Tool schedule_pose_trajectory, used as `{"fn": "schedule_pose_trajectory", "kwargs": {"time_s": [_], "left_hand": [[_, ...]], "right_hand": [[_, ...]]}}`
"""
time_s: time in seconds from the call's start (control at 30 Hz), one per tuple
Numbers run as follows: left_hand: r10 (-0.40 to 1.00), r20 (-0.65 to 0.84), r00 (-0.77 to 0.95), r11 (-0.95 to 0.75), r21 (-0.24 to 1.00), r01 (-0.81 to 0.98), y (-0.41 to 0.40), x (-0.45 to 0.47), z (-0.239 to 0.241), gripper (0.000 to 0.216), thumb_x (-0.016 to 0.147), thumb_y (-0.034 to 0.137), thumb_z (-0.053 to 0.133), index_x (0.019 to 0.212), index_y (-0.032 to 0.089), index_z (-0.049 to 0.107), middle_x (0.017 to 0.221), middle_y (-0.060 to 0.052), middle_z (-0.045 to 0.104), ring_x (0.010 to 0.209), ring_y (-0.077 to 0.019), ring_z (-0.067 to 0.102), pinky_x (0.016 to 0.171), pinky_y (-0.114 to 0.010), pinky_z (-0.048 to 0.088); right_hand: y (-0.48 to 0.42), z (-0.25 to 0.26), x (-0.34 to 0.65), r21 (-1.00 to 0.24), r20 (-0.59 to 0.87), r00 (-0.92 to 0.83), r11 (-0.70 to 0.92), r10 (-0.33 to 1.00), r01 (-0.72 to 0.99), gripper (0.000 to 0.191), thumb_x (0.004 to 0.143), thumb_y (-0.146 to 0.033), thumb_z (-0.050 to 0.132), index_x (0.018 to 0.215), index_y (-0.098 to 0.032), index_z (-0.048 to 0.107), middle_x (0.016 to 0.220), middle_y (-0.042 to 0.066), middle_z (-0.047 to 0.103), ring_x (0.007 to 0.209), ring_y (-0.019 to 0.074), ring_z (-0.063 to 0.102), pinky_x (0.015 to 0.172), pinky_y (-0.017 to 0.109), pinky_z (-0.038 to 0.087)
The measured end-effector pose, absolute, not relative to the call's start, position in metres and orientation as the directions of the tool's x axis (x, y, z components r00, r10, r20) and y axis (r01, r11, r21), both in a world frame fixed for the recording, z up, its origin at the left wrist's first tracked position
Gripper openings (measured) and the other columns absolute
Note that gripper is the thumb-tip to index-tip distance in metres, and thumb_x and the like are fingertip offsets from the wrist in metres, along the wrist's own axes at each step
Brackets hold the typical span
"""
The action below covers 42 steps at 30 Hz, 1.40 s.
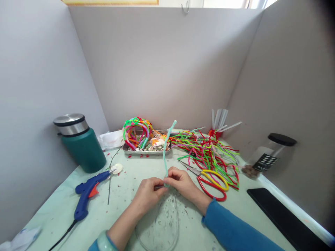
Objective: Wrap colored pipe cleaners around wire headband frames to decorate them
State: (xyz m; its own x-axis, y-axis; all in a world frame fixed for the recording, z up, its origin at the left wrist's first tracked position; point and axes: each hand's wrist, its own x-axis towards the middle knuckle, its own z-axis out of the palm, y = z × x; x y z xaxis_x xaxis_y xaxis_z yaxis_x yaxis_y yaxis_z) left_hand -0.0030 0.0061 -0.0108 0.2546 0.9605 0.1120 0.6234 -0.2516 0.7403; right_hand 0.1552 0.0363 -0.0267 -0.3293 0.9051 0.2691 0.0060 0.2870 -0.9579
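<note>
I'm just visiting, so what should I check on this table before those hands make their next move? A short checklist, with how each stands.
1. Mint pipe cleaner gripped: ok, left hand and right hand pinch its lower end.
2. Clear hoop joined to it: cannot tell, the hands hide that spot.
3. Scissors set down: ok, they lie beside the right hand.
4. Glue gun cool: cannot tell, heat doesn't show.
5. Green bottle lidded: ok.
6. Table clean: not ok, specks and scraps dot it.
</note>
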Motion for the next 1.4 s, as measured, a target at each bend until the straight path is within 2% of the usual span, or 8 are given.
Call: {"fn": "schedule_pose_trajectory", "kwargs": {"time_s": [0.17, 0.4, 0.47, 0.57, 0.7, 0.93, 1.13, 1.4], "left_hand": [[0.952, 0.137, 0.273, -0.286, 0.714, 0.639, 0.005, -0.001, -0.009, 0.026, 0.075, 0.028, 0.049, 0.055, 0.017, 0.061, 0.05, 0.004, 0.048, 0.051, -0.0105, 0.041, 0.05, -0.021, 0.026], [0.94, 0.128, 0.317, -0.296, 0.768, 0.568, 0.005, -0.002, -0.006, 0.024, 0.075, 0.025, 0.049, 0.053, 0.016, 0.054, 0.051, 0.005, 0.041, 0.053, -0.0095, 0.037, 0.052, -0.021, 0.026], [0.939, 0.118, 0.322, -0.282, 0.803, 0.525, 0.005, -0.002, -0.006, 0.021, 0.075, 0.024, 0.05, 0.056, 0.016, 0.054, 0.053, 0.005, 0.043, 0.054, -0.0094, 0.038, 0.052, -0.02, 0.028], [0.947, 0.106, 0.302, -0.231, 0.879, 0.417, 0.005, -0.003, -0.007, 0.008, 0.074, 0.023, 0.053, 0.076, 0.016, 0.056, 0.057, 0.005, 0.05, 0.054, -0.0095, 0.043, 0.053, -0.02, 0.032], [0.951, 0.132, 0.281, -0.215, 0.932, 0.292, 0.005, -0.003, -0.007, 0.023, 0.073, 0.021, 0.056, 0.095, 0.017, 0.051, 0.06, 0.005, 0.053, 0.055, -0.0092, 0.046, 0.053, -0.018, 0.034], [0.964, 0.158, 0.213, -0.22, 0.925, 0.31, 0.007, -0.006, -0.004, 0.018, 0.074, 0.028, 0.058, 0.084, 0.014, 0.065, 0.07, -0.002, 0.061, 0.062, -0.0121, 0.052, 0.059, -0.021, 0.04], [0.983, 0.139, 0.124, -0.171, 0.938, 0.301, 0.014, -0.01, -0.009, 0.022, 0.072, 0.032, 0.059, 0.079, 0.013, 0.068, 0.073, -0.005, 0.067, 0.068, -0.0155, 0.056, 0.064, -0.024, 0.042], [0.998, 0.043, 0.051, -0.058, 0.944, 0.325, 0.018, -0.013, -0.013, 0.027, 0.072, 0.039, 0.057, 0.069, 0.014, 0.066, 0.059, 0.0, 0.06, 0.056, -0.0121, 0.05, 0.056, -0.021, 0.037]], "right_hand": [[0.035, -0.024, 0.155, -0.982, 0.188, -0.359, 0.165, 0.914, -0.093, 0.024, 0.07, -0.036, 0.066, 0.068, -0.016, 0.054, 0.06, -0.004, 0.045, 0.055, 0.0094, 0.039, 0.053, 0.022, 0.031], [0.036, -0.026, 0.156, -0.987, 0.149, -0.333, 0.117, 0.931, -0.114, 0.026, 0.072, -0.037, 0.065, 0.068, -0.017, 0.05, 0.057, -0.006, 0.042, 0.051, 0.0079, 0.035, 0.049, 0.022, 0.028], [0.036, -0.027, 0.156, -0.987, 0.15, -0.316, 0.123, 0.937, -0.104, 0.026, 0.072, -0.037, 0.064, 0.068, -0.017, 0.049, 0.057, -0.006, 0.04, 0.05, 0.0077, 0.035, 0.048, 0.021, 0.027], [0.037, -0.029, 0.156, -0.988, 0.151, -0.304, 0.132, 0.941, -0.085, 0.026, 0.073, -0.036, 0.063, 0.067, -0.017, 0.047, 0.055, -0.006, 0.039, 0.05, 0.0076, 0.034, 0.048, 0.021, 0.026], [0.038, -0.031, 0.156, -0.987, 0.162, -0.28, 0.156, 0.946, -0.045, 0.027, 0.074, -0.035, 0.062, 0.064, -0.018, 0.045, 0.055, -0.006, 0.037, 0.05, 0.0079, 0.033, 0.048, 0.022, 0.026], [0.042, -0.037, 0.156, -0.99, 0.136, -0.305, 0.138, 0.943, -0.016, 0.024, 0.073, -0.034, 0.062, 0.064, -0.017, 0.047, 0.052, -0.006, 0.039, 0.049, 0.0076, 0.032, 0.047, 0.021, 0.024], [0.036, -0.027, 0.154, -0.989, 0.128, -0.302, 0.101, 0.945, -0.104, 0.026, 0.069, -0.037, 0.066, 0.067, -0.015, 0.053, 0.056, -0.005, 0.045, 0.051, 0.0077, 0.036, 0.049, 0.021, 0.027], [0.032, -0.019, 0.156, -0.988, 0.131, -0.407, 0.088, 0.904, -0.124, 0.024, 0.067, -0.036, 0.068, 0.068, -0.014, 0.061, 0.056, -0.004, 0.045, 0.05, 0.007, 0.036, 0.048, 0.021, 0.025]]}}
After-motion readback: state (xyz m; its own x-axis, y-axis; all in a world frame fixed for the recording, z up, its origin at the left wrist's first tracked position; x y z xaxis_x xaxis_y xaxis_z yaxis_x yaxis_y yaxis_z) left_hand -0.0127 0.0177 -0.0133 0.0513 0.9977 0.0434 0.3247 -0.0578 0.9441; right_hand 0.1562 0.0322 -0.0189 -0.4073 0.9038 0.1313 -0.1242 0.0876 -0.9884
